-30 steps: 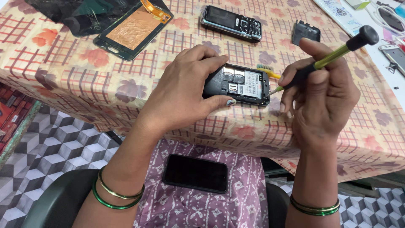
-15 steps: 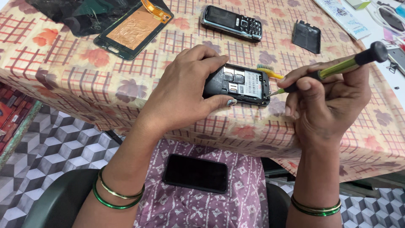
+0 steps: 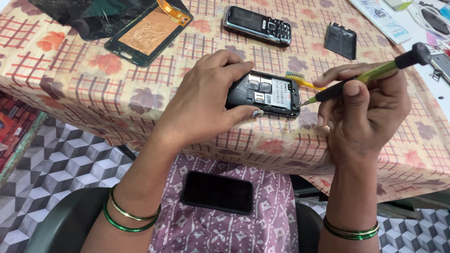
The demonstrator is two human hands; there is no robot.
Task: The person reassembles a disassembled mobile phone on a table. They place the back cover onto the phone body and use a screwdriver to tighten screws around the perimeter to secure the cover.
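My left hand [image 3: 206, 96] grips a small black phone [image 3: 272, 93] lying back-up on the table near its front edge, its cover off and its inner slots and label showing. My right hand [image 3: 370, 112] holds a green-and-black screwdriver [image 3: 375, 74]. The screwdriver's tip rests at the phone's right edge. A yellow brush [image 3: 304, 80] lies just behind the phone, partly hidden by my right hand.
A checked, flowered tablecloth [image 3: 93, 89] covers the table. On it lie a phone screen panel with a copper back [image 3: 150, 30], a black keypad phone [image 3: 258, 24] and a black back cover [image 3: 341, 41]. A dark smartphone [image 3: 218, 192] rests on my lap.
My right hand has tilted the screwdriver flatter, its handle swinging right and down. The tip stays at the phone's right edge. My left hand keeps its grip.
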